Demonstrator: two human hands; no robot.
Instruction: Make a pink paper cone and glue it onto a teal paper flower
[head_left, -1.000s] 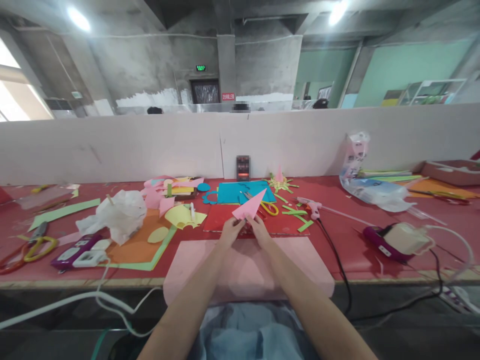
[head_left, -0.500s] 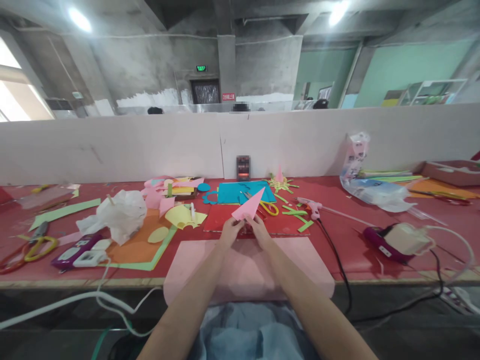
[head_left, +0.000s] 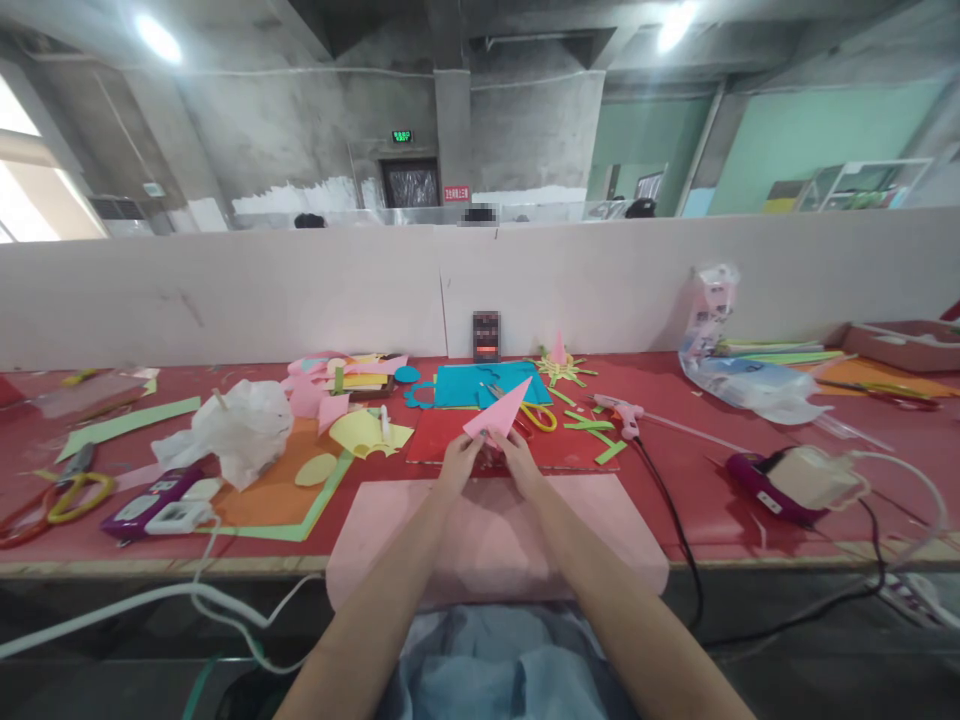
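A folded piece of pink paper (head_left: pixel 501 411) points up and to the right, pinched at its lower edge from both sides. My left hand (head_left: pixel 460 462) is closed on its lower left part, and my right hand (head_left: pixel 516 458) grips the lower right. Below them lies a large pink sheet (head_left: pixel 495 540) that hangs over the table's front edge. Just behind the hands are a red board (head_left: pixel 431 445), blue paper (head_left: pixel 457 385) and scissors with yellow handles (head_left: pixel 541 416). A paper piece with a pink cone and green-yellow rays (head_left: pixel 561 368) stands farther back.
To the right lie a pink glue gun (head_left: pixel 624 413) with a black cord, green paper strips (head_left: pixel 596 424) and a purple power strip (head_left: pixel 769 490). On the left are a crumpled white bag (head_left: pixel 247 425), orange paper (head_left: pixel 277 490), another purple power strip (head_left: pixel 154 503) and scissors (head_left: pixel 75 485).
Both hands stay in nearly the same place on the pink paper. The left fingers have shifted slightly at its lower edge.
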